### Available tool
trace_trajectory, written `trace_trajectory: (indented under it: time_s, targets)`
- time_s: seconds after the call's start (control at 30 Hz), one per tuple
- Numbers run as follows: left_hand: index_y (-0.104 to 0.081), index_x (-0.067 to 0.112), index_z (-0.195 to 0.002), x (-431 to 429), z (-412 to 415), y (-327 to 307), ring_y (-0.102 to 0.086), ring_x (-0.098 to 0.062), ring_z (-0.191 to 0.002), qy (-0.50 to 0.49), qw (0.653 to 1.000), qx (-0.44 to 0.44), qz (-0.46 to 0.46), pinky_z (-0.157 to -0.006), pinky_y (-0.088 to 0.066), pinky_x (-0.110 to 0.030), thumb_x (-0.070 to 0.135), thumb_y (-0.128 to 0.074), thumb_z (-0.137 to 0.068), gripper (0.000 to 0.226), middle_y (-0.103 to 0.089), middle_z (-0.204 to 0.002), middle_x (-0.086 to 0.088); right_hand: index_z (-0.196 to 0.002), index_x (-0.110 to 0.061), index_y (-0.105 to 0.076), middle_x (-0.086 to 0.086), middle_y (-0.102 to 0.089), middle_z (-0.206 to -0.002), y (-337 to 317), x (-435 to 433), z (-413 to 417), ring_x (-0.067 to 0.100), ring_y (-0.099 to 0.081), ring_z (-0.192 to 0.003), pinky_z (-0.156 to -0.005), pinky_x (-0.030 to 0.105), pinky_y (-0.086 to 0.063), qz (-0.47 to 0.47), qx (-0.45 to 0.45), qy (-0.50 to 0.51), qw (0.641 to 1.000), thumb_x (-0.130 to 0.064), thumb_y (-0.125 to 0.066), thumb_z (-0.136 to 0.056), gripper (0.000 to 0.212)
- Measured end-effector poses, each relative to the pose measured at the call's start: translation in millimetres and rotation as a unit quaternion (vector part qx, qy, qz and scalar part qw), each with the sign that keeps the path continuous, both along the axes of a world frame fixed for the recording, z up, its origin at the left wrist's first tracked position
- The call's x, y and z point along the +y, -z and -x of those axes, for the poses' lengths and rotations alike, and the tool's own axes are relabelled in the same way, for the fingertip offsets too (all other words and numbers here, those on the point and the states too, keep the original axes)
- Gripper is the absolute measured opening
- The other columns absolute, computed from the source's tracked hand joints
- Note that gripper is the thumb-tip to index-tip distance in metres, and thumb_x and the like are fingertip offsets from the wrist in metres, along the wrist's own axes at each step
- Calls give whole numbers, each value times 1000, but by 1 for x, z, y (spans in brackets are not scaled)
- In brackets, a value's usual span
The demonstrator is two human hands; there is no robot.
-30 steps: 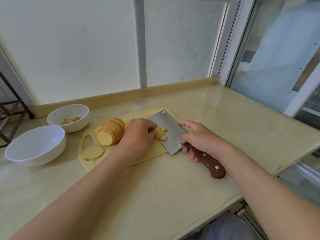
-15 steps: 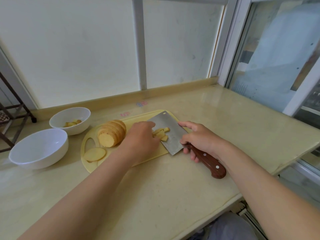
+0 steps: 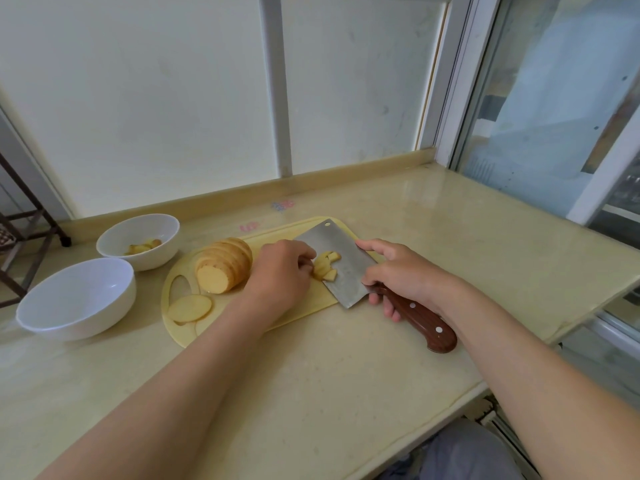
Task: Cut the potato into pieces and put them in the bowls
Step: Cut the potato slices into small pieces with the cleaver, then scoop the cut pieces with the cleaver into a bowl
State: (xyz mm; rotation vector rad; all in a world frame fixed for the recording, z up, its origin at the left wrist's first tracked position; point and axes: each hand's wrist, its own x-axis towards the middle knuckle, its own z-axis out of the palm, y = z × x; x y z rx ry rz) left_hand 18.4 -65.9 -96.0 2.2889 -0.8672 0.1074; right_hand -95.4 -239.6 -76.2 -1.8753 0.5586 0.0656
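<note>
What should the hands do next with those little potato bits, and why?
Probably the left hand nudges the cut pieces further onto the cleaver, since they lie near its blade's edge; then the right hand could carry them to the far bowl.

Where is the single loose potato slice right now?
In the head view, the loose slice lies flat at the left end of the cutting board, nearer the person than the sliced potato and right of the big white bowl.

Left grip [image 3: 282, 271] and right grip [image 3: 403, 275] both curled
</note>
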Motion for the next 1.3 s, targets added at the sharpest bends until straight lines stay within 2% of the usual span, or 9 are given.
trace_trajectory:
  time_s: [0.27, 0.4, 0.5, 0.63, 0.83, 0.93, 1.07, 1.2, 1.3]
  targets:
    - [-66, 10, -121, 1, 1, 1, -60, -19, -99, 2, 1000, -5, -4, -89, -50, -32, 10, -54, -89, 34, -67, -107, -3, -156, -37, -40, 8, -64, -61, 2, -2, 0, 23, -55, -43, -43, 27, -46, -17, -11, 14, 1000, -2, -55, -92, 74]
    - [-63, 13, -124, 3, 5, -1, -55, -18, -107, 32, 999, -15, 14, -92, -43, -28, 25, -58, -90, 36, -60, -111, -1, -156, -35, -39, 8, -65, -61, 1, -3, 1, 23, -54, -43, -42, 27, -45, -29, -15, 15, 999, -1, -56, -93, 73]
    - [-56, 17, -131, 6, 6, -5, -49, -14, -115, 65, 996, -58, -8, -100, -40, -29, 46, -58, -91, 50, -55, -119, 2, -156, -31, -41, 10, -64, -62, -2, -3, 2, 22, -51, -41, -41, 26, -43, -59, -27, 16, 998, 1, -56, -94, 71]
    - [-54, 18, -134, 10, 1, -16, -49, -19, -117, 80, 989, -113, -44, -101, -40, -35, 68, -45, -82, 73, -56, -124, -1, -154, -27, -43, 10, -62, -62, -11, -1, 4, 19, -48, -39, -38, 23, -40, -112, -48, 11, 993, 1, -55, -96, 66]
    - [-42, 27, -144, 26, -8, -45, -38, -17, -135, 85, 990, -106, -39, -112, -33, -42, 84, -45, -72, 92, -45, -144, 4, -151, -31, -42, 12, -64, -63, -34, 18, -1, 20, -49, -40, -41, 25, -42, -104, -58, -40, 992, 3, -52, -94, 67]
    - [-34, 31, -148, 43, -12, -60, -31, -14, -138, 65, 993, -86, -48, -113, -27, -34, 84, -46, -69, 96, -38, -149, 7, -138, -36, -45, 9, -64, -60, -49, 35, -13, 19, -50, -40, -41, 25, -41, -95, -66, -74, 991, 3, -50, -94, 59]
    - [-30, 34, -149, 83, -26, -71, -30, -16, -140, 6, 995, -67, -77, -114, -28, -40, 88, -45, -67, 99, -35, -152, 6, -109, -31, -59, 10, -65, -60, -63, 67, -39, 20, -49, -40, -42, 24, -41, -97, -67, -114, 986, 1, -46, -94, 38]
    - [-33, 33, -148, 131, -37, -72, -33, -16, -139, -45, 995, -43, -83, -112, -32, -39, 86, -51, -69, 97, -37, -150, 6, -112, -28, -60, 12, -65, -59, -66, 107, -68, 19, -50, -38, -40, 22, -41, -113, -55, -141, 982, -1, -41, -95, 36]
    - [-34, 31, -148, 161, -46, -71, -32, -17, -139, -81, 992, -33, -92, -112, -31, -40, 88, -46, -66, 101, -38, -151, 4, -96, -31, -60, 12, -65, -60, -68, 134, -85, 19, -51, -40, -42, 23, -42, -116, -57, -155, 980, 0, -38, -97, 38]
